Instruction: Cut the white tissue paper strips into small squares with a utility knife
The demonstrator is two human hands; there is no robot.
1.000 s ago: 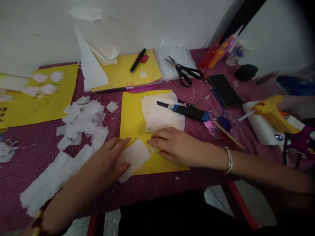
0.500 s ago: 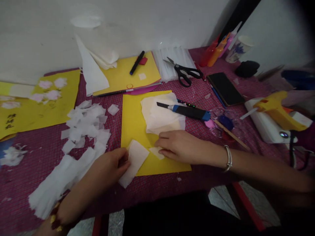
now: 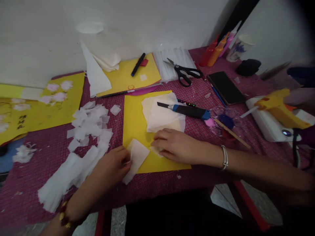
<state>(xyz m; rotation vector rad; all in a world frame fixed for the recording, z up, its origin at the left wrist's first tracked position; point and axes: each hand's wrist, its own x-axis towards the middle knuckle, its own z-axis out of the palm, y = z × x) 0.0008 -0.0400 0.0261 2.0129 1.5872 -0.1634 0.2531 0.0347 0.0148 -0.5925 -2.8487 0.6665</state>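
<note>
My left hand pinches the edge of a white tissue piece that lies over the lower left corner of a yellow card sheet. My right hand rests on the same sheet with its fingers curled over a small cream tissue piece. A stack of cream tissue sits on the sheet's upper right, just beyond my right hand. A blue and black utility knife lies across that stack's edge.
Several cut white tissue squares and strips lie left. Black scissors, a black phone, a yellow glue gun, bottles and yellow cards with pink flowers surround the work. The red checked table ends near me.
My left hand went from lying flat on the white tissue piece to pinching its edge. My right hand drew back slightly and curled over the small cream piece.
</note>
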